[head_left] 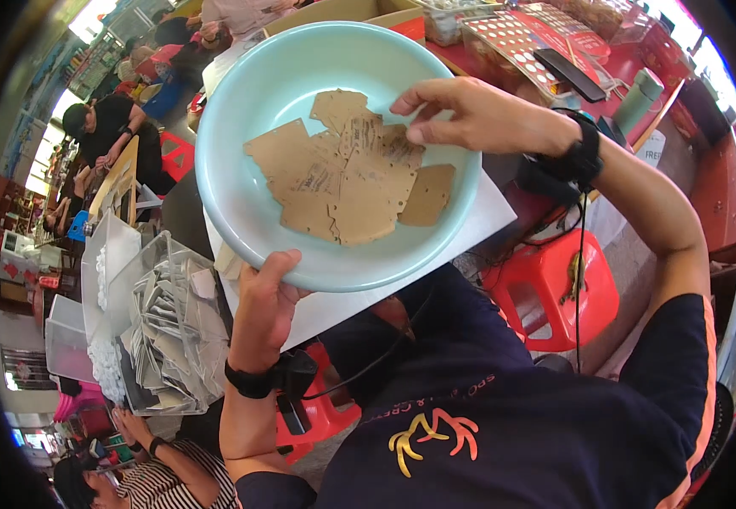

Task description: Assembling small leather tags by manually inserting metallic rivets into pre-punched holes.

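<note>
A light blue plastic basin (220, 212) rests over a white board or table top (487, 212). In it lie several flat brown cardboard pieces (376, 191), some with dark print and small holes, overlapping one another. My left hand (266, 301) grips the basin's near left rim, thumb on top and the other fingers hidden beneath. Over the basin's right side hovers my right hand (461, 114), fingers apart and slightly bent, nothing seen between them. The nearest cardboard to it is a separate piece (427, 195) at the right and the pile's upper right edge.
Left of me stand clear plastic bins (168, 318) full of thin grey-white pieces. A red stool (555, 288) is at my right. Farther right, a table holds a green bottle (640, 102), a phone (570, 75) and a sheet of round pieces (516, 51). People work at the left.
</note>
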`<control>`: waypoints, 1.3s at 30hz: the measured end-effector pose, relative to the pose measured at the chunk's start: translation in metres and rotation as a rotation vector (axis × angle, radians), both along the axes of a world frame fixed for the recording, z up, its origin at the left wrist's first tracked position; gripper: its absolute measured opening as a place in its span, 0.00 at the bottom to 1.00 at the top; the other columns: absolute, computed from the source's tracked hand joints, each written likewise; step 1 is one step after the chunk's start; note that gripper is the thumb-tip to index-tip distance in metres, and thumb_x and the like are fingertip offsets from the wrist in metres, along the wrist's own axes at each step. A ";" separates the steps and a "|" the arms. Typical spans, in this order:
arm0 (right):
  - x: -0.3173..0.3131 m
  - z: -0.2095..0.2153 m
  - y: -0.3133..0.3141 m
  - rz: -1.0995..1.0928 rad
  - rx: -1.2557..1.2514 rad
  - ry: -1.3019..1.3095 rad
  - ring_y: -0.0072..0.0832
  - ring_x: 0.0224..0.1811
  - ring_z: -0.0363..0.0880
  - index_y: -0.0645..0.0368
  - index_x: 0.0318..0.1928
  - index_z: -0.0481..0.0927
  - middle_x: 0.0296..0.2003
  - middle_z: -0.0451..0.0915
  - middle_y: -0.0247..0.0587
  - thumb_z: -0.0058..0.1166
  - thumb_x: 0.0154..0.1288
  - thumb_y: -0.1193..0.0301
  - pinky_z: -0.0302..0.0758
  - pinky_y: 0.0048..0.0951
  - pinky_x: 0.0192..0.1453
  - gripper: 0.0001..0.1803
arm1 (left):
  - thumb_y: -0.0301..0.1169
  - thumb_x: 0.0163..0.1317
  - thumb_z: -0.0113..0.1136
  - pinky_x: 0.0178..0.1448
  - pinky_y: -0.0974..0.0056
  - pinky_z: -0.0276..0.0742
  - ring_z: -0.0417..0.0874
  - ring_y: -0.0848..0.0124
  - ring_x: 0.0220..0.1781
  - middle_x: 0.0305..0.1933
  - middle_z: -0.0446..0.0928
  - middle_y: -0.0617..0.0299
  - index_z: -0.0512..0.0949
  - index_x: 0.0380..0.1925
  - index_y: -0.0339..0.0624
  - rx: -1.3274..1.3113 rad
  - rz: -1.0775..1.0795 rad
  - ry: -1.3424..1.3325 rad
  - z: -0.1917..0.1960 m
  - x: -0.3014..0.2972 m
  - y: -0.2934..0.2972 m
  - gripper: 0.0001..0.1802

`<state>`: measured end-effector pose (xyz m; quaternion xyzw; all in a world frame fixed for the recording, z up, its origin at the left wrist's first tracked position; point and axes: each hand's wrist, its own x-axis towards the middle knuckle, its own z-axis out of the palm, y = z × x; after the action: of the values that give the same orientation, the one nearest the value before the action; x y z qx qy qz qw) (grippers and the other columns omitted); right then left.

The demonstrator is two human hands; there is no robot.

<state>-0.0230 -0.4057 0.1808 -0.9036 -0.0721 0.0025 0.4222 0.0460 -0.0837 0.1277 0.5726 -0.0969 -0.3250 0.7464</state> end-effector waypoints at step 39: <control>-0.006 -0.046 0.008 0.295 -0.488 0.075 0.45 0.59 0.70 0.63 0.57 0.73 0.50 0.73 0.52 0.67 0.53 0.47 0.68 0.42 0.62 0.39 | 0.24 0.61 0.51 0.56 0.47 0.81 0.80 0.56 0.55 0.57 0.73 0.47 0.62 0.61 0.29 0.113 -0.305 0.119 -0.007 -0.019 -0.042 0.27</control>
<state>-0.0288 -0.3979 0.1344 -0.9576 -0.1845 0.1144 0.1896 0.0267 -0.1257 0.1203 0.5718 -0.1199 -0.4730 0.6595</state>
